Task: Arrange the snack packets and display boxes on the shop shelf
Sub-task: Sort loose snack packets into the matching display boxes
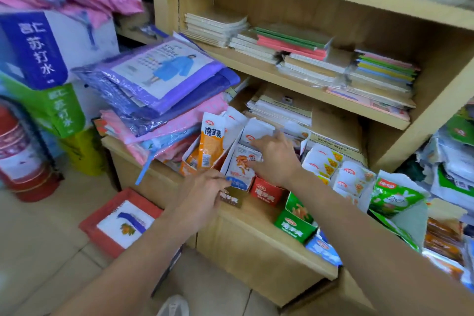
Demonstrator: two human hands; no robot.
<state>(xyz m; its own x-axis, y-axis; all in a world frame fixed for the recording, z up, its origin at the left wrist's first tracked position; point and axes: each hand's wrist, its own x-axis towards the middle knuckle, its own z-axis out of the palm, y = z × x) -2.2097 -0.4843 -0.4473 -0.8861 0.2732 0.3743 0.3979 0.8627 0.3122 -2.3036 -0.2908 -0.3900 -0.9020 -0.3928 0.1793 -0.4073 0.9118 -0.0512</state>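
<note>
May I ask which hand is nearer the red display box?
Right: the right hand is just behind the red display box; the left hand is farther off, to its left.

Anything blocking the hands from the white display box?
Nothing visible. The right hand is on the packets in the white display box, and the left hand touches its front. The orange box and red box only flank it.

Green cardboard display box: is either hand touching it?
No: the left hand and right hand are both at the white-and-blue cardboard display box, and the green cardboard display box sits apart from them.
</note>
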